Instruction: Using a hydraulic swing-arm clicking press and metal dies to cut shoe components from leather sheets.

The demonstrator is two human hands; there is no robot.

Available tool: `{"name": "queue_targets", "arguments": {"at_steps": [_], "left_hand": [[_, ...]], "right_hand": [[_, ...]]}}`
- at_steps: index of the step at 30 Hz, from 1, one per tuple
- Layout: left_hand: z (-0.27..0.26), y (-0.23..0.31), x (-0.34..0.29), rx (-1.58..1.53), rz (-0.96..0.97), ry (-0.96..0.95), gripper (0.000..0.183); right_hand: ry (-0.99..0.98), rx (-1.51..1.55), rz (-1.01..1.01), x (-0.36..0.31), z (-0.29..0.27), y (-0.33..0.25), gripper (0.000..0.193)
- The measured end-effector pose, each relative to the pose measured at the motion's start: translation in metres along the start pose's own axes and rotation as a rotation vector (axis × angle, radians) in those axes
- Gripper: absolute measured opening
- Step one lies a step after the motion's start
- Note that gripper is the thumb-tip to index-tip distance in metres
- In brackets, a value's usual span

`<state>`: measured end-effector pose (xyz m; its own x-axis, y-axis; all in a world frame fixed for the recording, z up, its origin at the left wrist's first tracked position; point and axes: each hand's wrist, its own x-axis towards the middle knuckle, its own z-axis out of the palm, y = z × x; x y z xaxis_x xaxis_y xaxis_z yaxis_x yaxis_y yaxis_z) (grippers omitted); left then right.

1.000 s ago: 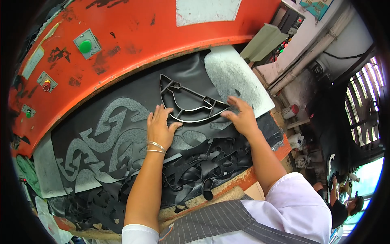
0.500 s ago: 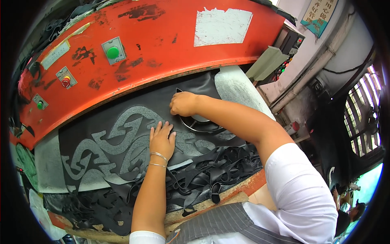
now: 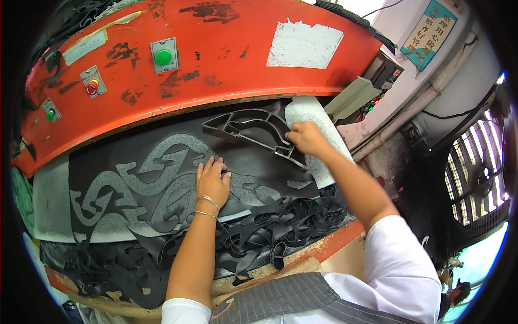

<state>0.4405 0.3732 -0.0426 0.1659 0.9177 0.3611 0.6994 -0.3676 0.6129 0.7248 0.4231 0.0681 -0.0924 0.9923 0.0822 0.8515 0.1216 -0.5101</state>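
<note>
"Black sheet [image 3: 249, 166] over a pale board [image 3: 54, 205]: what shows at the left?"

"Cut-out openings [image 3: 151, 184], running from nine o'clock down toward six."

"And the left hand [image 3: 213, 186]?"

"At eight o'clock, just off centre, grasping nothing, fingers spread on the sheet among the openings."

"Where is the metal frame [image 3: 259, 144]?"

"Near twelve o'clock, over uncut sheet, apparently tilted; I cannot tell whether it touches. The right hand [image 3: 307, 137], toward two o'clock, grips its right end."

"Which step is this?"

"Positioning the frame, I judge. The next move calls for levelling it on whole sheet, clear of the openings, with the left hand steadying the sheet."

"Room to move?"

"Bare sheet at the centre. An orange beam [image 3: 226, 81] borders it from nine to one o'clock, loose scraps [image 3: 280, 221] crowd six, and its right edge is near at three."
</note>
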Motion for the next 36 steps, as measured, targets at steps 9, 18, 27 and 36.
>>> {"name": "queue_targets", "arguments": {"at_steps": [9,18,27,36], "left_hand": [[0.0,0.001,0.0,0.009,0.02,-0.002,0.019],[-0.003,0.0,0.008,-0.069,0.022,0.006,0.018],[-0.05,-0.075,0.071,0.012,-0.098,0.16,0.039],[-0.047,-0.08,0.096,0.172,0.073,-0.087,0.021]], "right_hand": [[0.143,0.098,0.2,-0.027,0.078,-0.005,0.023],[0.174,0.054,0.197,-0.018,0.079,-0.003,0.027],[0.044,0.04,-0.195,-0.099,0.07,0.0,0.089],[-0.017,-0.1,-0.253,-0.111,0.06,0.0,0.085]]}}
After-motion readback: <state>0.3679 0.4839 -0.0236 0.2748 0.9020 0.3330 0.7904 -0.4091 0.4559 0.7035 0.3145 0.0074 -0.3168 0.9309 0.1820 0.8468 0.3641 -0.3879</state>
